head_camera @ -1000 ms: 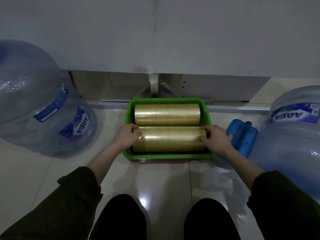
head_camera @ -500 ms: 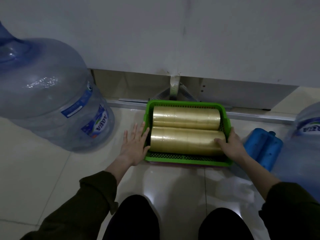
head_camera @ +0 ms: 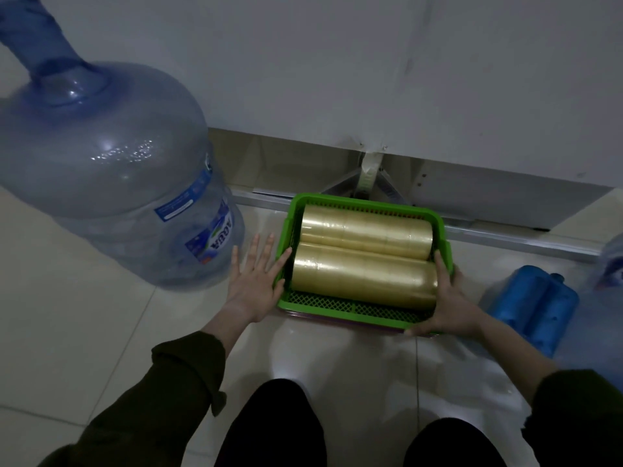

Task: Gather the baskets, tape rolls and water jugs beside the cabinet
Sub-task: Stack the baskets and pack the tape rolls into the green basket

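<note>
A green basket [head_camera: 441, 227] sits on the floor against the white cabinet [head_camera: 337, 72], stacked on another basket whose purple edge shows below it. Two stacks of clear tape rolls lie in it: the far stack [head_camera: 367, 232] and the near stack [head_camera: 364, 276]. My left hand [head_camera: 256, 281] lies flat with fingers spread against the basket's left wall. My right hand [head_camera: 448, 305] grips the basket's right front corner. A large blue water jug [head_camera: 111, 176] stands at the left. The edge of a second jug [head_camera: 612, 261] shows at far right.
A blue plastic object [head_camera: 536, 308] lies on the tiled floor right of the basket. A metal rail [head_camera: 505, 235] runs along the cabinet's base. My knees [head_camera: 279, 426] are at the bottom of the view.
Both hands left the near tape stack. The left went to the basket's left wall, fingers spread; the right took the right front corner. The view shifted left.
</note>
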